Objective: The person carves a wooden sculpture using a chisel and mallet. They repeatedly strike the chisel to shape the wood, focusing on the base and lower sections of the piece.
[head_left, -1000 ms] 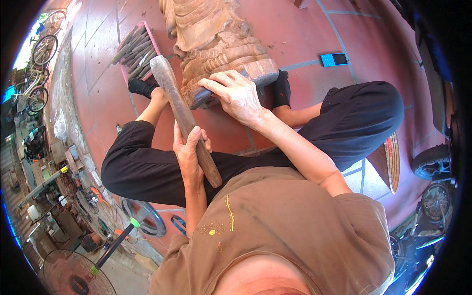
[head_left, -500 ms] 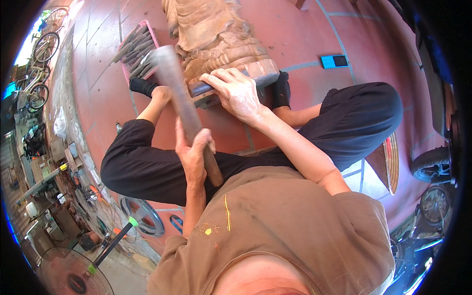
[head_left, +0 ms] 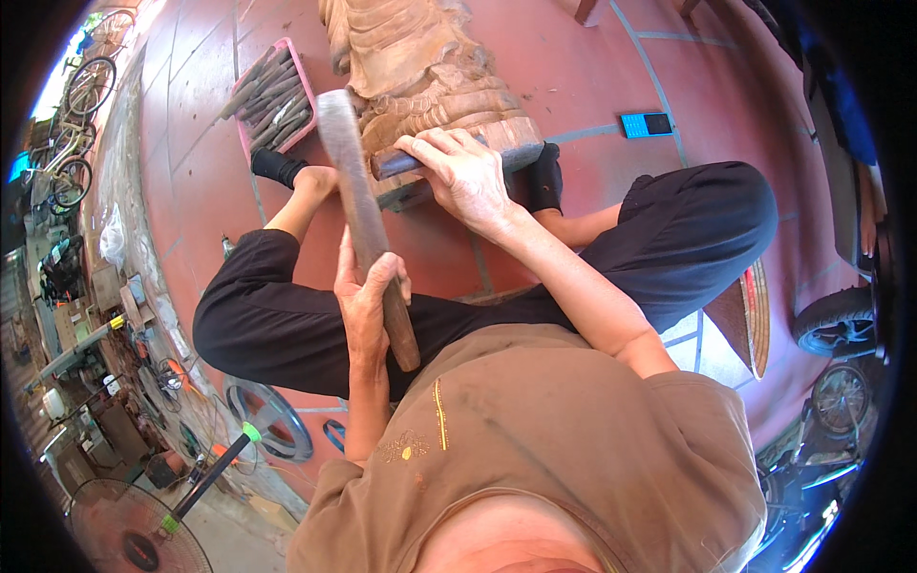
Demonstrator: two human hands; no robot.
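A long wooden mallet (head_left: 361, 205) slants up beyond my left knee, its pale thicker end away from me. My left hand (head_left: 368, 296) is wrapped round its lower part. A dark-handled chisel (head_left: 394, 164) lies under the fingers of my right hand (head_left: 470, 186), its handle end pointing left toward the mallet. The mallet's upper end is close to that handle; I cannot tell whether they touch. My right hand rests at the near end of a brown wood carving (head_left: 420, 81) with deep folds, lying between my feet. The chisel's tip is hidden by my hand.
A pink basket (head_left: 310, 95) of several dark tool handles (head_left: 272, 100) stands left of the carving. On the tiled floor (head_left: 573, 76) at right lies a blue phone (head_left: 647, 125). A fan (head_left: 138, 540) stands at lower left, bicycles (head_left: 91, 91) behind; a wheel (head_left: 841, 325) is at right.
The mallet has tilted a little more upright; its head has shifted slightly right and its butt end left. The chisel handle and right fingers have moved slightly.
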